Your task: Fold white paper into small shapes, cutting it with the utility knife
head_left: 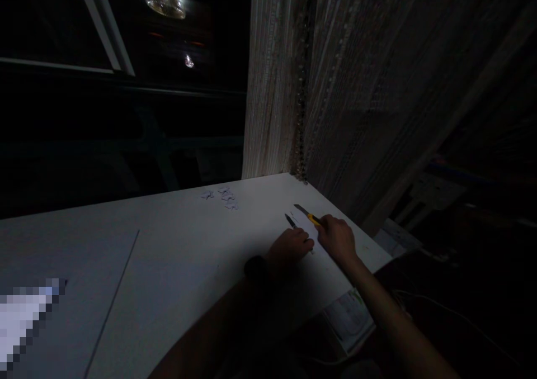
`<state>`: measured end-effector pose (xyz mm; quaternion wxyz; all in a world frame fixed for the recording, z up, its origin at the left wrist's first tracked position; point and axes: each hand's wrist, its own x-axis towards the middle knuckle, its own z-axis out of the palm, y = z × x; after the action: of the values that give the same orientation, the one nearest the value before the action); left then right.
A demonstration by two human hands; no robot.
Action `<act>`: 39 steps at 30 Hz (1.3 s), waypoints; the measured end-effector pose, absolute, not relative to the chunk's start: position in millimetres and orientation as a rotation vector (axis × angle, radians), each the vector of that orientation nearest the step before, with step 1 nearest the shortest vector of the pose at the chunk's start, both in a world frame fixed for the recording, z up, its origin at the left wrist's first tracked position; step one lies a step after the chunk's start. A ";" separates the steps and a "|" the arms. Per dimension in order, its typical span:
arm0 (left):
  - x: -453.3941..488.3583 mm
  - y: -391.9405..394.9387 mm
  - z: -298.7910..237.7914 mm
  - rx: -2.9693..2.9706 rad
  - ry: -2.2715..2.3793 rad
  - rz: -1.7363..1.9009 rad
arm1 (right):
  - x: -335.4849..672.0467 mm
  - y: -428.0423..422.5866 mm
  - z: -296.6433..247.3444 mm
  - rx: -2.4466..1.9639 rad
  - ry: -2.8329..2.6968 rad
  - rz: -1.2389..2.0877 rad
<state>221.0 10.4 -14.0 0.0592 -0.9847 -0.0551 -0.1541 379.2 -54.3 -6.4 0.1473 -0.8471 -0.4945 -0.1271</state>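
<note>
My right hand (337,237) is closed around a yellow-and-black utility knife (313,218). Its blade is out and points toward the far side of the white table (180,256). Just left of it, my left hand (290,247), with a dark band on the wrist, is closed on a slim dark pointed tool (289,220), like a pen. Its tip shows beyond the fingers and the middle is hidden. A small piece of white paper (302,220) with dark marks lies between the hands, partly covered. The scene is dim, so fine detail is lost.
Several small cut-paper shapes (228,198) lie near the table's back edge. A large flat sheet or board (104,267) covers the left end. Curtains (271,88) hang behind the table. Below its right edge are papers (350,317) and a thin cable (448,306).
</note>
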 end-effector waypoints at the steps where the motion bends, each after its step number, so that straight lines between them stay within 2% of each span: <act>1: 221.0 10.5 -13.8 -2.968 -0.156 -0.456 | 378.1 -54.6 -6.0 -2.451 -1.428 -0.361; 14: 231.5 26.3 1.5 -2.846 -0.062 -0.615 | 376.5 -56.9 -7.0 -2.357 -1.267 -0.374; 27: 271.5 25.3 -16.7 -2.880 -0.118 -0.496 | 380.9 -59.9 -10.9 -2.419 -1.064 -0.307; 36: 235.5 20.2 -4.1 -3.004 -0.239 -0.429 | 377.2 -61.6 -7.9 -2.512 -1.088 -0.320; 39: 222.3 12.0 -10.2 -3.028 -0.211 -0.514 | 376.2 -62.0 -8.5 -2.525 -1.104 -0.297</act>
<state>222.3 12.0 -10.2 0.0313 -0.9831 -0.0685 -0.1670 376.2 -62.0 -8.5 0.1840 -0.8955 -0.3915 -0.1052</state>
